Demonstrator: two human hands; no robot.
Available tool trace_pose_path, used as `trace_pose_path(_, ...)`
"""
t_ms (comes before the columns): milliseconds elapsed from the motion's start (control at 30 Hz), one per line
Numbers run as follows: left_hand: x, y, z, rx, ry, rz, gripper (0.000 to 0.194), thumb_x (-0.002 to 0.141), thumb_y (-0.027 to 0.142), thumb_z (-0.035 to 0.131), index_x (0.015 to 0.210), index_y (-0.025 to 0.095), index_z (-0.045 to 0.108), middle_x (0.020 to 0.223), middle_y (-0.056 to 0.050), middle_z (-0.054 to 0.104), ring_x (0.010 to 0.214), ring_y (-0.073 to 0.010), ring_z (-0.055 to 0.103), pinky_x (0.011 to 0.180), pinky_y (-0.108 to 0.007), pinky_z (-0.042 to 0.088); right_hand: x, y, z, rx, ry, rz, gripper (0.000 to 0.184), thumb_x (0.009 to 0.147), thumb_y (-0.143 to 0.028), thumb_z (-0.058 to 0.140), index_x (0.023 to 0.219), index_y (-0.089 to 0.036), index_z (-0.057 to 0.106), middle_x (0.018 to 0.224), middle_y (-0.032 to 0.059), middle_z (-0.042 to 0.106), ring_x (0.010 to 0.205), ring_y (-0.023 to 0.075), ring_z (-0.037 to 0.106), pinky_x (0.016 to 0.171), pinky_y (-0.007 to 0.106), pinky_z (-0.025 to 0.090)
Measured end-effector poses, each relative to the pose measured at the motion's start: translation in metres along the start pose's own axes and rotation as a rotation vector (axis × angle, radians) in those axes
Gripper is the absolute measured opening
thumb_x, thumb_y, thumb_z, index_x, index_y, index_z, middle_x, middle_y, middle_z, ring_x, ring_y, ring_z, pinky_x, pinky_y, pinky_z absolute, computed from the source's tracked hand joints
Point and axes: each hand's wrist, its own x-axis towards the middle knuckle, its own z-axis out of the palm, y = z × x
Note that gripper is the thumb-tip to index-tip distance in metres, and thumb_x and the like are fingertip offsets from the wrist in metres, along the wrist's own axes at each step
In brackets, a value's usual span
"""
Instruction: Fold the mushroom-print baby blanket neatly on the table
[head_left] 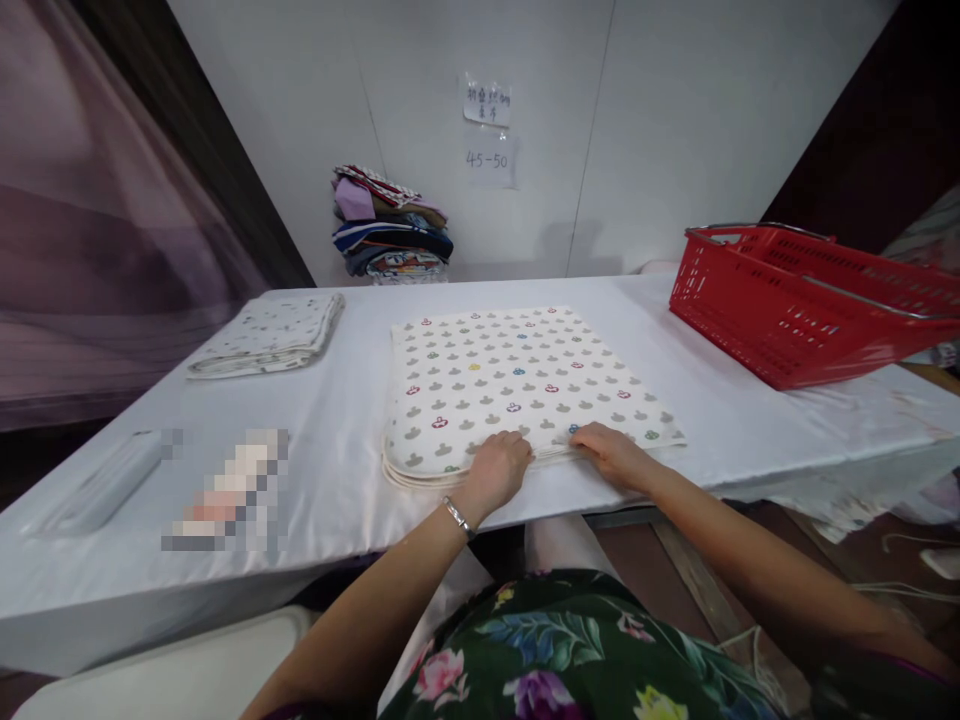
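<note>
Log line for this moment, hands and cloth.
left hand: at near edge of cloth; right hand: same edge; cloth: layered, flat; basket: right of cloth

The printed cloth I touch looks matt; the white tablecloth has a satiny sheen. The basket is smooth plastic (its handles shiny metal), and my bracelet is glossy metal.

Both forearms reach up from the lower corners toward the frame's centre. The left hand and right hand sit near each other, palms down, fingers bent inward, wrists nearly straight.
</note>
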Motion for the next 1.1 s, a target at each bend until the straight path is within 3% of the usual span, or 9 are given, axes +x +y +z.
trace_pose_path(133, 0.0, -0.001, 0.002, 0.017, 0.024, 0.008, 0.019, 0.09, 0.022, 0.043, 0.08, 0.015, 0.057, 0.083, -0.006, 0.06, 0.08, -0.0181, 0.055, 0.073, -0.031, 0.041, -0.004, -0.002, 0.009, -0.16, 0.05, -0.1, 0.02, 0.09, -0.022, 0.044, 0.1, -0.016, 0.06, 0.096, 0.0102, 0.061, 0.089, 0.0209, 0.052, 0.079, 0.034, 0.042)
trace_pose_path(267, -0.001, -0.002, 0.001, 0.007, 0.03, 0.007, 0.019, 0.09, 0.021, 0.043, 0.077, 0.016, 0.056, 0.081, -0.005, 0.059, 0.078, -0.0174, 0.055, 0.071, -0.031, 0.041, -0.004, -0.002, 0.018, -0.264, 0.112, -0.089, 0.021, 0.09, -0.022, 0.044, 0.099, -0.015, 0.061, 0.092, 0.0104, 0.06, 0.084, 0.0207, 0.05, 0.076, 0.033, 0.04)
trace_pose_path(533, -0.007, -0.002, 0.002, 0.026, 0.064, 0.073, 0.015, 0.09, 0.027, 0.045, 0.089, 0.018, 0.057, 0.087, -0.005, 0.057, 0.084, -0.0191, 0.052, 0.075, -0.033, 0.042, 0.001, -0.001, 0.017, -0.228, 0.072, -0.041, 0.021, 0.089, -0.015, 0.042, 0.093, -0.015, 0.062, 0.085, 0.0082, 0.058, 0.081, 0.0188, 0.048, 0.073, 0.03, 0.038)
trace_pose_path(767, -0.004, -0.001, -0.002, -0.035, 0.008, 0.058, 0.018, 0.09, 0.029, 0.045, 0.089, 0.02, 0.06, 0.089, -0.004, 0.059, 0.085, -0.0193, 0.052, 0.075, -0.033, 0.041, 0.003, -0.001, 0.018, -0.255, 0.075, -0.046, 0.023, 0.09, -0.018, 0.041, 0.099, -0.017, 0.062, 0.088, 0.0082, 0.06, 0.082, 0.019, 0.05, 0.074, 0.031, 0.039)
trace_pose_path(933, 0.002, -0.004, -0.004, -0.111, -0.022, -0.005, 0.029, 0.092, 0.031, 0.039, 0.078, 0.018, 0.06, 0.084, -0.004, 0.059, 0.079, -0.0171, 0.054, 0.073, -0.031, 0.041, -0.018, 0.01, 0.01, -0.307, 0.172, 0.012, 0.029, 0.091, -0.021, 0.042, 0.115, -0.019, 0.056, 0.104, 0.0113, 0.061, 0.094, 0.0214, 0.053, 0.08, 0.036, 0.041)
trace_pose_path(1100, 0.008, -0.006, -0.004, -0.097, -0.042, -0.037, 0.03, 0.092, 0.032, 0.038, 0.077, 0.017, 0.059, 0.084, -0.005, 0.06, 0.077, -0.0175, 0.055, 0.072, -0.031, 0.041, -0.065, 0.046, -0.016, -0.375, 0.272, 0.175, 0.033, 0.085, -0.014, 0.045, 0.116, -0.018, 0.056, 0.113, 0.0127, 0.06, 0.107, 0.0242, 0.051, 0.089, 0.042, 0.04)
